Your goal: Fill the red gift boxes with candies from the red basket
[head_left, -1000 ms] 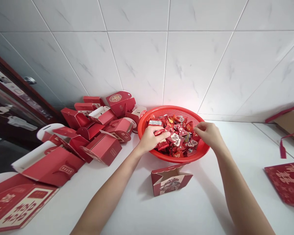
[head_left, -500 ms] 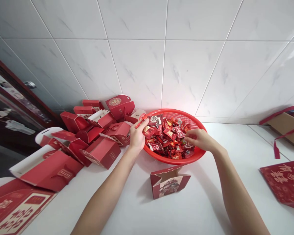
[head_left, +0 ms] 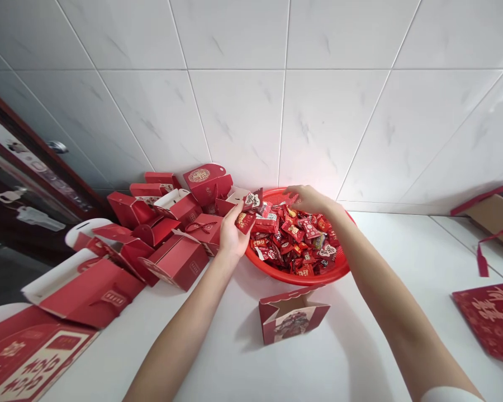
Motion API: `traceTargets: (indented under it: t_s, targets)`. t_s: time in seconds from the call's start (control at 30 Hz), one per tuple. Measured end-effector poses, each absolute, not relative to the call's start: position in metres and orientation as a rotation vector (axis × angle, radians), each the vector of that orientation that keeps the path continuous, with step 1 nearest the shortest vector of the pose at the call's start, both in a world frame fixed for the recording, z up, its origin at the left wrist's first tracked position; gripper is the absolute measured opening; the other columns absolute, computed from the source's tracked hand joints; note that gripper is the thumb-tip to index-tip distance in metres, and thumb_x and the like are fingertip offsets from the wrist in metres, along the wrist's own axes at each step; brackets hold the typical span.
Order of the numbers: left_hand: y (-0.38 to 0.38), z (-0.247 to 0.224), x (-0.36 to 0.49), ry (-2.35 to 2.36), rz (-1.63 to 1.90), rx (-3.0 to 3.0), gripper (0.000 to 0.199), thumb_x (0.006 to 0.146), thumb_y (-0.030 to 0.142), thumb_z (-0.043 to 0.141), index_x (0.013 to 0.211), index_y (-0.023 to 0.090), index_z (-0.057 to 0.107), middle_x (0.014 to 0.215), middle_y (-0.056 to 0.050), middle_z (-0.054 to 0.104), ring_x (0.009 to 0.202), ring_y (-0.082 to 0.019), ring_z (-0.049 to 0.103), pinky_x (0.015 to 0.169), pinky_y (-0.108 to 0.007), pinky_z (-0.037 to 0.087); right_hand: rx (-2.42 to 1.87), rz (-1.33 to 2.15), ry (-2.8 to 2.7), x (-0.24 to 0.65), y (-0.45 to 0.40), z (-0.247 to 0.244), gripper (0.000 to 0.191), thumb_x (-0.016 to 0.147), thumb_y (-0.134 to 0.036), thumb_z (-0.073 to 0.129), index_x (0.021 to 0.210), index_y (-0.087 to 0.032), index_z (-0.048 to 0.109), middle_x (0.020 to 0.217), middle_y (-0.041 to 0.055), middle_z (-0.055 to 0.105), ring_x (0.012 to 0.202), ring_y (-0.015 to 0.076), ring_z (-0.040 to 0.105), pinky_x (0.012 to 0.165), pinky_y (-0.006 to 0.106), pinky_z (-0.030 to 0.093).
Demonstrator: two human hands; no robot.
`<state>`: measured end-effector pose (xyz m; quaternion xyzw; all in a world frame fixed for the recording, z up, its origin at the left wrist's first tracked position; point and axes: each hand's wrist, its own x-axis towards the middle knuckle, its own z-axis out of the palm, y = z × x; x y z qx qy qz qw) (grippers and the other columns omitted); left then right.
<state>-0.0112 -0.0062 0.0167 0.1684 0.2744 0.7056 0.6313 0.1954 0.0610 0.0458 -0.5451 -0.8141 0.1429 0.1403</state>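
Note:
My left hand (head_left: 233, 231) is closed around a few wrapped candies (head_left: 252, 200) at the left rim of a red plastic basket (head_left: 283, 279). Loose wrapped candies (head_left: 295, 234), mostly red, fill the basket. Over its far side is my right hand (head_left: 308, 198), fingers curved downward and slightly apart, just above the candies. I see nothing between those fingers, though the tips are partly hidden. In front of the basket stands a small red gift box (head_left: 293, 321) with its top open and a picture on its front.
Several red gift boxes (head_left: 176, 259) crowd the left side against the tiled wall (head_left: 243, 123). A red printed bag (head_left: 492, 318) lies at the right edge, and a brown carton with red ribbon (head_left: 494, 215) is behind it.
My right hand has moved from the basket's right side to its far middle, and its fingers have loosened. My left hand still grips candies, now tilted differently. The view has shifted slightly.

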Motion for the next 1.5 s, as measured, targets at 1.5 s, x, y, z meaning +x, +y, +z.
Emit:
traceTargets:
  t_s: [1.5]
  targets:
    - [0.000,0.014,-0.020,0.534,1.573,0.253,0.030,0.095,0.011,0.064,0.065,0.016,0.064,0.059,0.003,0.063,0.045,-0.004,0.047,0.047,-0.018,0.040,-1.550,0.373,-2.384,0.165,0.071,0.004,0.023,0.075,-0.011,0.078,0.095,-0.019,0.071,0.103,0.0083,0.078,0.100,0.0271,0.071,0.090,0.035,0.052]
